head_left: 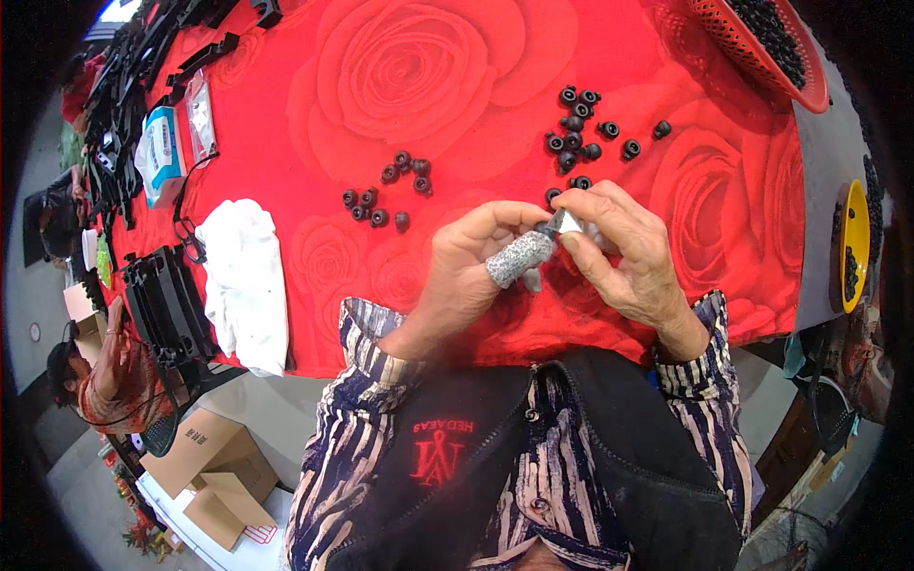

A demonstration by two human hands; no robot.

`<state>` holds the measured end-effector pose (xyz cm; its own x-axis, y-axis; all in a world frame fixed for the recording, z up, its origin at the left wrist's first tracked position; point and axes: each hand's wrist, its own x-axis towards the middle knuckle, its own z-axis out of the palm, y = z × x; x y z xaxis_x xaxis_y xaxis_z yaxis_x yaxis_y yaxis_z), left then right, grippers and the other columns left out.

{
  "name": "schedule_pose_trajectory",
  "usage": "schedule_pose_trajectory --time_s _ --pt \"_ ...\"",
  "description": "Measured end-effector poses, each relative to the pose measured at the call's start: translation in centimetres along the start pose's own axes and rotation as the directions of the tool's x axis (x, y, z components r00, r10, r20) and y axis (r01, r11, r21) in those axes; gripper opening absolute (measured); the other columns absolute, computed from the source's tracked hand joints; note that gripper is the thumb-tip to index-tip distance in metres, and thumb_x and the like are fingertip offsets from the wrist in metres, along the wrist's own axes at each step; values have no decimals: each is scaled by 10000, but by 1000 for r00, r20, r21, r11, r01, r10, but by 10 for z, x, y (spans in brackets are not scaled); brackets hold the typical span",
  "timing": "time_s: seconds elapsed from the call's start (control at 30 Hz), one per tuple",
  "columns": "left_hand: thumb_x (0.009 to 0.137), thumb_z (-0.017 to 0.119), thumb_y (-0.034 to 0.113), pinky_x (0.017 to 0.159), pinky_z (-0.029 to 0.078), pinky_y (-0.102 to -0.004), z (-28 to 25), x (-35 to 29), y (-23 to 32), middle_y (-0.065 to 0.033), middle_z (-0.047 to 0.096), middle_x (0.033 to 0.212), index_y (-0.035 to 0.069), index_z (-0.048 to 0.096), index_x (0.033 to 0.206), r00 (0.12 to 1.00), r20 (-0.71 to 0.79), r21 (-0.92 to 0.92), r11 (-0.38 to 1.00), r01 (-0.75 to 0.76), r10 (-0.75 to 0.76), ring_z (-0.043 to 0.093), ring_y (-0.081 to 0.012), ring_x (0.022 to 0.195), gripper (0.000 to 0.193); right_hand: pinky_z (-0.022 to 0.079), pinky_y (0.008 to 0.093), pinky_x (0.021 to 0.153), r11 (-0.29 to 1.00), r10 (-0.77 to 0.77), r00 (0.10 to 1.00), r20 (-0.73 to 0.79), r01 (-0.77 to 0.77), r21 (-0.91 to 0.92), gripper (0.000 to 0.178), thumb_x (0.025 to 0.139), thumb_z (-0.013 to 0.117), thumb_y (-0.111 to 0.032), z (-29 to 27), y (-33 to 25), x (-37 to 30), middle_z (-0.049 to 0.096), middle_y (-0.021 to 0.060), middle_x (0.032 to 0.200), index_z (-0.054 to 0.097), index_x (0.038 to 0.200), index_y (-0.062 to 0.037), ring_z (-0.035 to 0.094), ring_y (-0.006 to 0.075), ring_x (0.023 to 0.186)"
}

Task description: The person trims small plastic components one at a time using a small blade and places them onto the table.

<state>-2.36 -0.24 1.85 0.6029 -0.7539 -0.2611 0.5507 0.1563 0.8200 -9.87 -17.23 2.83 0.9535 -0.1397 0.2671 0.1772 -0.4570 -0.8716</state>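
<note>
Above the red cloth my two hands meet, fingertips nearly touching. My left hand (pixel 465 265) is closed, thumb and fingers pinching a small black part (pixel 546 229), mostly hidden. One of its fingers wears a grey speckled sleeve (pixel 520 260). Between thumb and fingers my right hand (pixel 624 249) grips a small white pointed piece (pixel 569 225) with a dark, blade-like edge, against the black part. Beyond my right hand lie several round black knobs (pixel 571 140) with ringed ends. A second loose group of black knobs (pixel 379 217) rests farther left.
At the far right stands a red basket (pixel 809 86) of small black parts, with a yellow tray (pixel 857 219) below it. Left are a white cloth (pixel 246 285), a tissue pack (pixel 162 157) and black bars (pixel 171 305). A person (pixel 119 381) sits beyond cardboard boxes (pixel 214 452).
</note>
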Motion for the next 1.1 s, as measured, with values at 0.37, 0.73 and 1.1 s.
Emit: schedule_pose_trajectory --time_s 0.37,0.73,1.1 --pt "862 601 36 586 515 -242 -3 1 -2 -77 619 897 -32 562 1087 998 19 -79 995 54 -53 594 -115 718 238 440 317 545 999 39 999 24 -39 6 220 771 619 -1 -1 -2 0 524 114 766 582 987 6 549 220 626" --pt "876 586 39 640 492 -213 1 -1 -3 -56 603 934 -35 544 1107 1000 -10 12 999 29 -29 579 -91 743 246 434 304 532 1000 27 999 19 -27 1 203 780 613 3 0 1 0 524 107 743 587 981 5 541 203 599" --pt "886 579 56 645 491 -210 1 -2 -5 -51 600 939 -16 547 1113 1000 -15 116 993 -20 22 578 -86 773 241 432 308 526 1000 15 999 39 -15 -17 230 760 622 14 -1 1 1 532 111 752 580 986 9 543 212 601"
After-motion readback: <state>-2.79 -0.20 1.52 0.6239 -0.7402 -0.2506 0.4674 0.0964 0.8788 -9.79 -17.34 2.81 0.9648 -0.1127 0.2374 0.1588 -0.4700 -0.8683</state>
